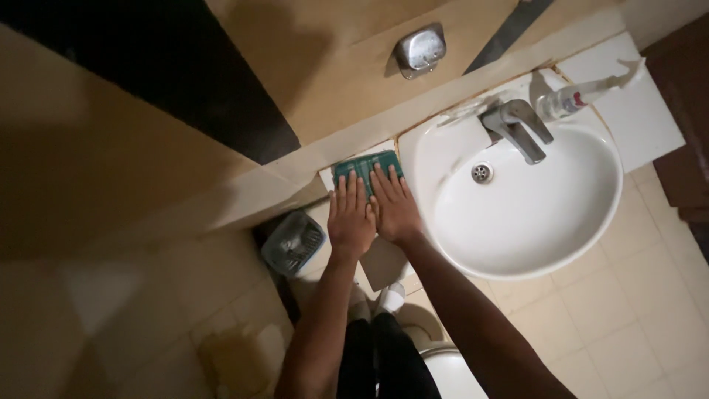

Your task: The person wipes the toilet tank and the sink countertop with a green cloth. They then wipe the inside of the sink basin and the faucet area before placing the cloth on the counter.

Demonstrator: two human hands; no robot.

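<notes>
Left hand [350,220] and right hand [395,209] press flat on a green ribbed cloth [367,168].

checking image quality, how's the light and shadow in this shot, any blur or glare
Head view: dim, warm light; the white sink is brightest, with mild glare on the tap; heavy shadow covers the wall at left; both hands, left hand and right hand, and the green cloth look slightly soft; straight edges bow.
</notes>
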